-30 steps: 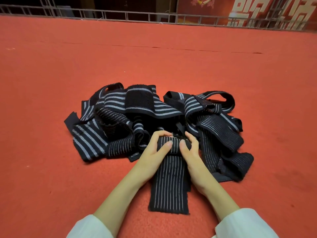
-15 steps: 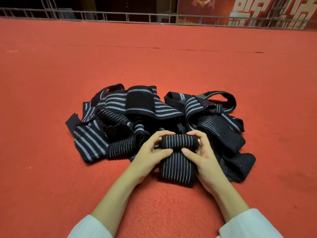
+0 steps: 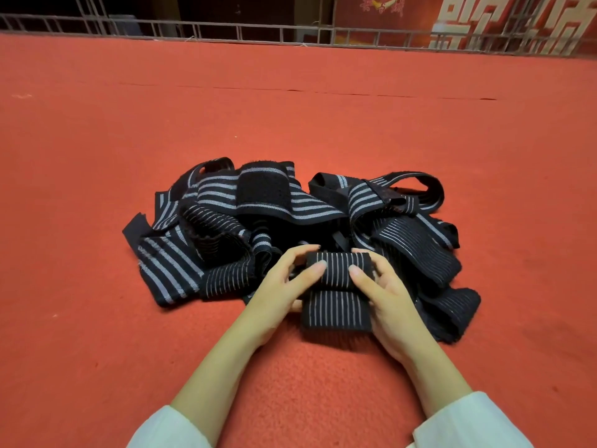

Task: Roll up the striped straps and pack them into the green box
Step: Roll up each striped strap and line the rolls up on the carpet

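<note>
red carpet (image 3: 290,124) carries a pile of striped straps (image 3: 268,202); at the near edge of the pile, the left hand (image 3: 281,295) and right hand (image 3: 391,302) both curl round a half-rolled strap (image 3: 336,268) (its loose tail lies flat toward the person).

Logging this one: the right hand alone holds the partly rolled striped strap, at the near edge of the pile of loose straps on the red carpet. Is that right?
Not quite: both hands hold it. In the head view the left hand and right hand each hold one end of the partly rolled striped strap, at the near edge of the pile of loose straps on the red carpet.
</note>
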A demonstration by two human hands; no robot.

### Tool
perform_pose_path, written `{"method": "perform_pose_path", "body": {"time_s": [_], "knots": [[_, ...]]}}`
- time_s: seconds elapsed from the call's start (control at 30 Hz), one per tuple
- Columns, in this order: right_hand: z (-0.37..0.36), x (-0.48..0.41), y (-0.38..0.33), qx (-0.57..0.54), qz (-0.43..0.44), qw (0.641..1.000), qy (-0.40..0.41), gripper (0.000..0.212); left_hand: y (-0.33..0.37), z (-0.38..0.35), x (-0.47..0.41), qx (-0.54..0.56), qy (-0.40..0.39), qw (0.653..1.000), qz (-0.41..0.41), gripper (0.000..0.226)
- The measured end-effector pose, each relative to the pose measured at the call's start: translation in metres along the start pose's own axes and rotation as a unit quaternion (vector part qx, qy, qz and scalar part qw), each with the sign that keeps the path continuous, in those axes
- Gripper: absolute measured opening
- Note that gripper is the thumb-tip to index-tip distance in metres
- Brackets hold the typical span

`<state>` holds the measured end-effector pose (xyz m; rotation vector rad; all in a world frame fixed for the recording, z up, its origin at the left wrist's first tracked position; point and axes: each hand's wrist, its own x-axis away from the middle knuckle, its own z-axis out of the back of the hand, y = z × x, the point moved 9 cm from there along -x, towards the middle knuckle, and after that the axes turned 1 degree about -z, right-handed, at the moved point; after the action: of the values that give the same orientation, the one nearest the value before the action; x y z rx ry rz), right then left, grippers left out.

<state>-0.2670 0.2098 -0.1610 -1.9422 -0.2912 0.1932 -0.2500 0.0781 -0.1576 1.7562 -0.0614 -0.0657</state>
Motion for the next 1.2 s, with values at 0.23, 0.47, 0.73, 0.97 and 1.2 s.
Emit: {"method": "perform_pose_path", "body": {"time_s": [0.23,0.47,0.73,0.97,1.2], "knots": [[-0.004,0.002,-0.008,0.031,0.034,0.999,-0.026,0.043,0.011,0.009,-0.001,-0.014,-0.006,0.998,-0.054,0.032],[0.005,0.001,-0.011,-0.016,0.048,0.999,0.003,0.014,0.008,0.001,0.002,-0.001,-0.047,0.997,-0.059,0.029],[0.000,0.002,-0.007,-0.003,0.088,0.995,-0.043,0.032,-0.002,-0.001,-0.001,0.054,-0.051,0.997,0.011,0.033],[-0.001,0.007,-0.013,0.121,0.110,0.986,-0.033,0.025,0.003,0.002,0.000,-0.009,-0.050,0.999,-0.002,0.030],[-0.036,0.028,-0.036,0.243,0.075,0.966,-0.050,0.034,0.041,0.019,0.029,-0.067,-0.077,0.993,-0.055,0.037]]}}
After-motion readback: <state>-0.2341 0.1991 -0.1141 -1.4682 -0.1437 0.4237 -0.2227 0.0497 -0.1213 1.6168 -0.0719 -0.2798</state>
